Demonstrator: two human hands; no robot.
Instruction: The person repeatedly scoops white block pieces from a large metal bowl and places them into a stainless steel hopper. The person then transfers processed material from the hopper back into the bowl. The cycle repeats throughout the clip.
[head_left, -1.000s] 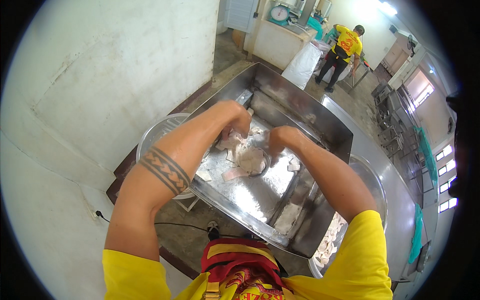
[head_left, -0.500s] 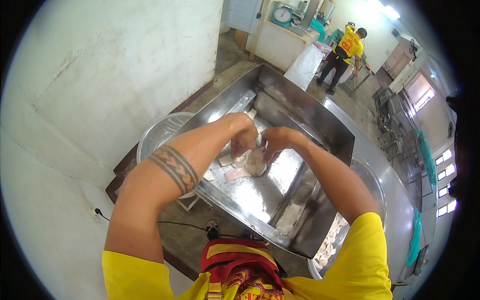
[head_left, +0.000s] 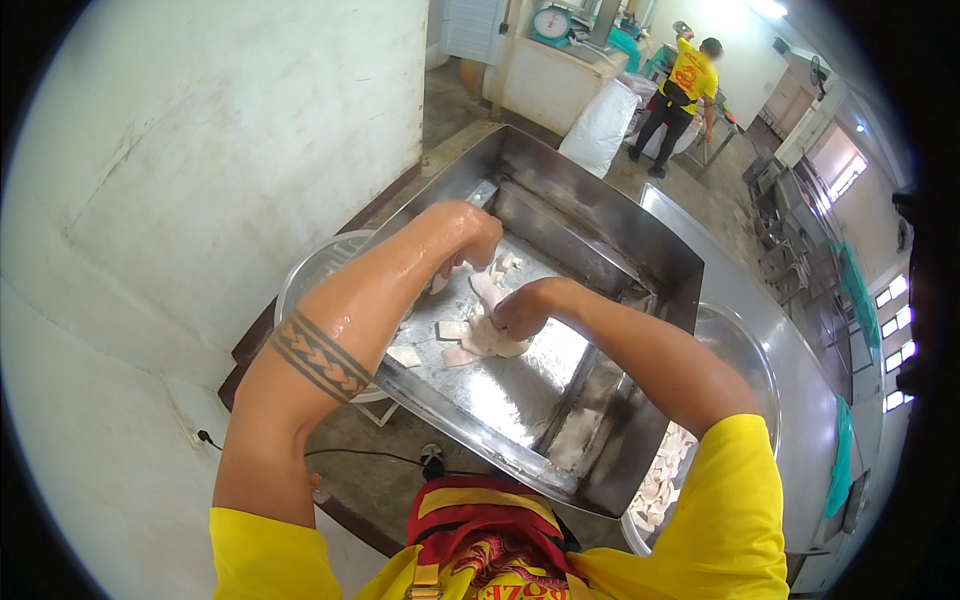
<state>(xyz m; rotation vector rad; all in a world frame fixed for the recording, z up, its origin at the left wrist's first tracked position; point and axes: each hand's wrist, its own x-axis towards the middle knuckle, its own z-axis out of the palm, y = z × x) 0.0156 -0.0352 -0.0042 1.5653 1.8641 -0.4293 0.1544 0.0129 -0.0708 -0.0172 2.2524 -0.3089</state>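
Position: the pale slices (head_left: 485, 338) lie loosely heaped, some overlapping, on the floor of the steel tray (head_left: 562, 365), left of its middle. One loose slice (head_left: 404, 356) sits apart, close to the near-left wall.

Grip: the right hand (head_left: 525, 308) points down with fingers bent, its tips against the heap. The left hand (head_left: 473, 240) is curled above the tray's far-left part. The wrists and the backs of the hands mask both grips — whether either has hold of a slice, or how far the fingers are spread, I cannot tell from this view.

Risks, in the inspector's judgement:

1. Slices could slip from the fingers, since the left forearm shines as if wet and the slices look limp and smooth.
2. Overlapping slices may cling, so that two lift together or one drags its neighbour out of the heap.
3. The loose slice could be overlooked, lying away from both hands and near the left forearm.
4. A slice carried over the near-right wall could fall among the pieces (head_left: 660, 478) in the right-hand basin (head_left: 740, 350).
5. A cable (head_left: 372, 453) crosses the floor by the person's shoe (head_left: 432, 456) — a trip hazard should that foot shift.
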